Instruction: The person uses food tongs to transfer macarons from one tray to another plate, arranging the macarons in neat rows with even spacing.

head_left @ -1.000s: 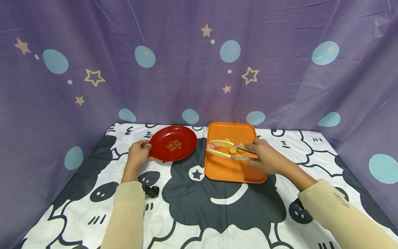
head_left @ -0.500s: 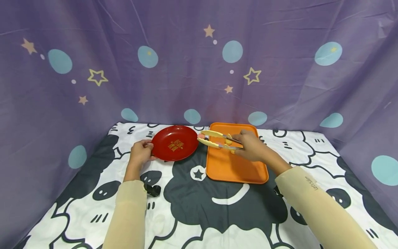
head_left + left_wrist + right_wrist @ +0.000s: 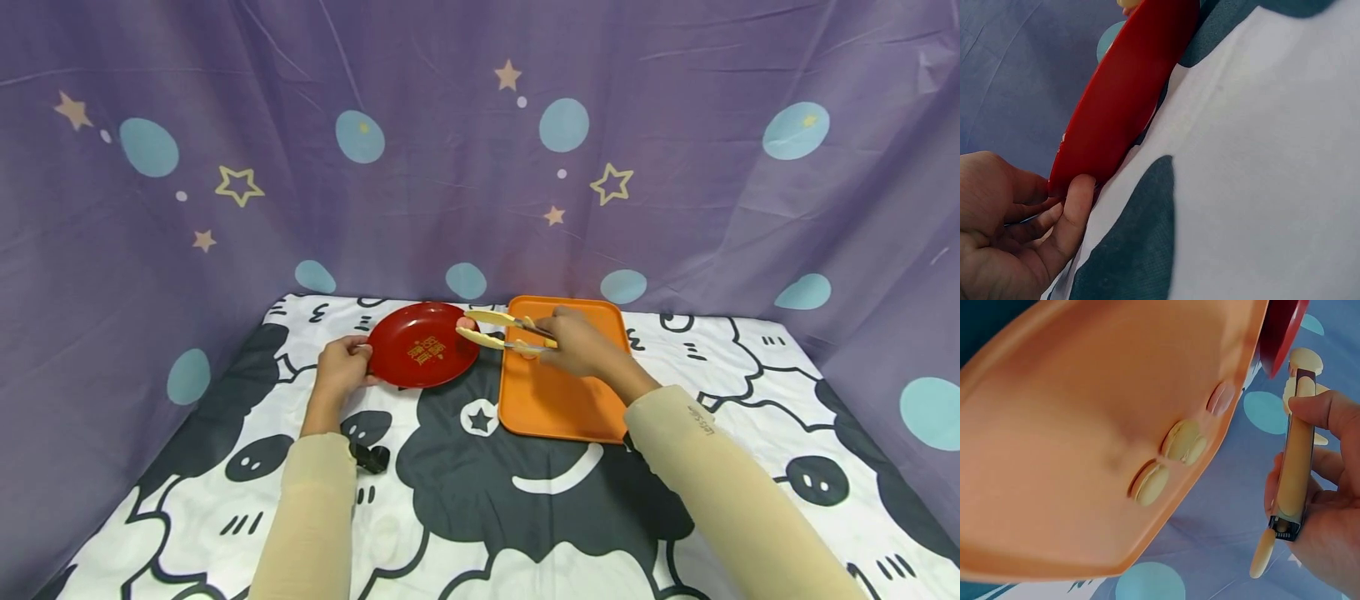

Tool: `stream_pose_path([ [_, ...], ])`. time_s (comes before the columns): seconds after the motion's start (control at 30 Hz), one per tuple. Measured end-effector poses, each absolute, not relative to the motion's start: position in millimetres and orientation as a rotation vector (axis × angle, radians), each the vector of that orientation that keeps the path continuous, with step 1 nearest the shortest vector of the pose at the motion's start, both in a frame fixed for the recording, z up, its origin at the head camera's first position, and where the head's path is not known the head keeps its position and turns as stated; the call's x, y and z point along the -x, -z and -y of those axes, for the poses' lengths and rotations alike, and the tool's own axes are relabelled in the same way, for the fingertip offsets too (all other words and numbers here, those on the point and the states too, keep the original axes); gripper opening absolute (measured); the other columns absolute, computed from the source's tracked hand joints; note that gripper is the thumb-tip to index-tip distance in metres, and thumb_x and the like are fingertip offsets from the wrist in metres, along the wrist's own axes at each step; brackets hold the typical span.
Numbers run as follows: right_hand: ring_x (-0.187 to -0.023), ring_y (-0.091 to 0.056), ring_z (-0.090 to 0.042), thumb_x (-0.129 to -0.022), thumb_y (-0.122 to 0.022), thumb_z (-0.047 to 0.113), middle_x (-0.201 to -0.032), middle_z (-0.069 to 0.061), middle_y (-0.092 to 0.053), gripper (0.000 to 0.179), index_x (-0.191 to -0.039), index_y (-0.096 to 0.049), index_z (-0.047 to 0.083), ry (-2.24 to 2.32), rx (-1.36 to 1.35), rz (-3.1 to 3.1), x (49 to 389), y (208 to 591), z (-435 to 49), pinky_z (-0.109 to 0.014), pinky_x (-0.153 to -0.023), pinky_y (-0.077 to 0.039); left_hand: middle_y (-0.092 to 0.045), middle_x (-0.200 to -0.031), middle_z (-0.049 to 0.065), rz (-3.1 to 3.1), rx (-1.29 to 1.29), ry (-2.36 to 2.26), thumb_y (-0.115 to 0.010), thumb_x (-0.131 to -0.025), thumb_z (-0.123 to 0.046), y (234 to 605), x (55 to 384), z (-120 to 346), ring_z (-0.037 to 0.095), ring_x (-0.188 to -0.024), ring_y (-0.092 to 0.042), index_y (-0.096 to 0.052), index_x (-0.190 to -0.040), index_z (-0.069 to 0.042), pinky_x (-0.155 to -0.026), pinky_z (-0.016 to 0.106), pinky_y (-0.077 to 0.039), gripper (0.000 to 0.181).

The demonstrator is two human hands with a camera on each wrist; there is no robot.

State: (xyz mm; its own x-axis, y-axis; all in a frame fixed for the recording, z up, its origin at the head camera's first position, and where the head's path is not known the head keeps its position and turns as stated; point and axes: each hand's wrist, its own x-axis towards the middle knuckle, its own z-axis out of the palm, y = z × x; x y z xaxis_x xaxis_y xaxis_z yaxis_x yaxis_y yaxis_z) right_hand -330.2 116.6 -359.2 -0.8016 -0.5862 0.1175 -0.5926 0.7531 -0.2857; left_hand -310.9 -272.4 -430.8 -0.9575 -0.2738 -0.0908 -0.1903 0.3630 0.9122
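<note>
At the left rim of a round red plate with gold print, my left hand pinches the edge between thumb and fingers. The left wrist view shows the plate's underside tilted up from the cloth. My right hand grips yellow-tipped metal tongs, whose tips hold a pink macaron over the plate's right rim. Behind the tongs lies an orange tray. In the right wrist view it bears another pink macaron and several yellow macarons.
A cloth with a black-and-white cartoon print covers the table. A purple curtain with stars and blue dots hangs close behind the plate and tray. The tray's raised rim stands just right of the plate.
My right hand has moved left with the tongs, carrying the pink macaron from above the tray to the plate's right rim. My left hand keeps its hold on the plate.
</note>
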Motion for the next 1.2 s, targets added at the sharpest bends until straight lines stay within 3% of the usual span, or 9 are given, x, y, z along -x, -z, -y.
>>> stream_pose_path([
  [0.17, -0.084, -0.051, -0.024, -0.092, -0.078, 0.022, -0.097, -0.011, -0.062, 0.037, -0.124, -0.07, 0.004, -0.479, -0.999, 2.942, 334.5, 357.0, -103.4, -0.035, -0.072, -0.046, -0.058, -0.12, 0.022, 2.532, -0.419, 1.66, -0.047, -0.107, -0.013, 430.5, 310.8, 272.2, 0.021, -0.075, -0.068, -0.051, -0.146, 0.002, -0.064, 0.031, -0.063, 0.041],
  [0.37, -0.088, -0.051, -0.026, -0.093, -0.073, 0.018, -0.091, -0.006, -0.06, 0.024, -0.115, -0.072, 0.007, -0.483, -0.957, 2.988, 338.6, 354.4, -89.4, -0.037, -0.076, -0.047, -0.058, -0.118, 0.022, 2.526, -0.412, 1.642, -0.047, -0.107, -0.012, 428.9, 310.5, 272.5, 0.021, -0.072, -0.067, -0.052, -0.144, 0.002, -0.063, 0.031, -0.063, 0.04],
  [0.77, -0.098, -0.05, -0.028, -0.093, -0.073, 0.019, -0.109, -0.014, -0.06, 0.026, -0.115, -0.071, 0.005, -0.481, -0.886, 3.076, 342.6, 354.6, -74.1, -0.04, -0.085, -0.045, -0.058, -0.12, 0.022, 2.536, -0.411, 1.637, -0.047, -0.107, -0.012, 429.6, 311.0, 271.5, 0.022, -0.079, -0.068, -0.052, -0.144, 0.003, -0.065, 0.031, -0.063, 0.04],
  [1.0, -0.099, -0.049, -0.028, -0.093, -0.073, 0.017, -0.103, -0.01, -0.059, 0.028, -0.117, -0.071, 0.004, -0.486, -0.879, 3.083, 342.3, 354.7, -74.7, -0.041, -0.088, -0.044, -0.059, -0.119, 0.022, 2.535, -0.422, 1.63, -0.047, -0.107, -0.012, 429.4, 311.3, 270.3, 0.023, -0.078, -0.068, -0.053, -0.143, 0.002, -0.064, 0.031, -0.063, 0.04],
  [1.2, -0.098, -0.05, -0.028, -0.094, -0.073, 0.02, -0.108, -0.013, -0.059, 0.025, -0.114, -0.07, 0.005, -0.514, -0.846, 3.1, 342.3, 354.3, -74.0, -0.041, -0.085, -0.046, -0.058, -0.119, 0.023, 2.534, -0.425, 1.636, -0.046, -0.107, -0.011, 428.8, 311.3, 271.3, 0.021, -0.073, -0.068, -0.053, -0.144, 0.002, -0.064, 0.031, -0.063, 0.04],
])
